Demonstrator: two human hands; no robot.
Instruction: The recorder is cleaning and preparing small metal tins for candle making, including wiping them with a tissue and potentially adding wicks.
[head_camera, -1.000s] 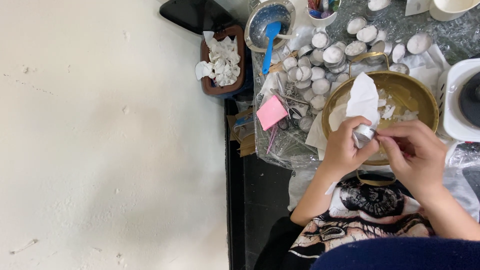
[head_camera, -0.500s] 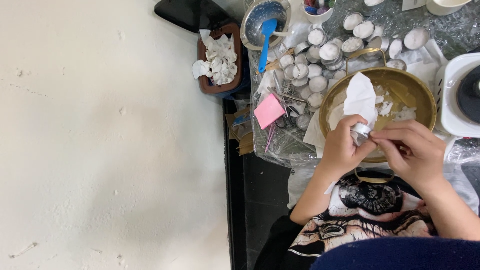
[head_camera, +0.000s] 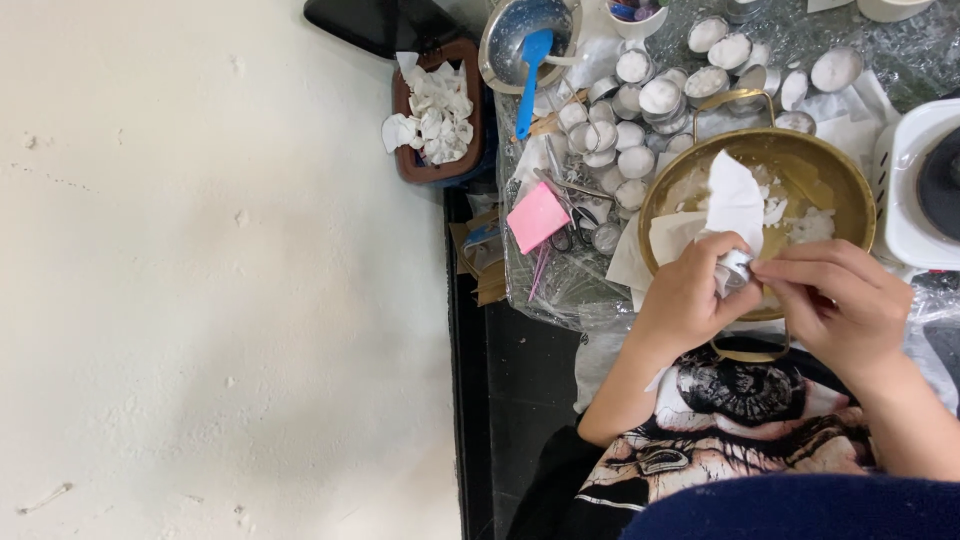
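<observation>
My left hand (head_camera: 688, 300) was curled around a small metal candle cup (head_camera: 733, 268), gripping it together with a piece of white paper (head_camera: 738, 200) that stood up above my fingers. My right hand (head_camera: 838, 300) was just beside it, fingertips pinched together at the cup's rim; whether they actually held anything I could not tell. Both hands hung over the near edge of a brass pan (head_camera: 840, 180) on the desk, with white wax flakes (head_camera: 812, 226) lying inside it and one of its loop handles showing below my wrists. To the left of the pan lay a pink square pad (head_camera: 537, 216), next to scissors (head_camera: 572, 232) on crinkled clear plastic wrap (head_camera: 560, 290). Beyond the pan sat a crowd of small tin cups with white wax (head_camera: 640, 110), touching one another in a loose heap. At the right edge stood a white appliance with a dark round top (head_camera: 925, 190). Farther off, a metal bowl (head_camera: 510, 30) held a blue spatula (head_camera: 530, 65), and to its left a brown tray (head_camera: 405, 165) was filled with crumpled white scraps (head_camera: 435, 110).
</observation>
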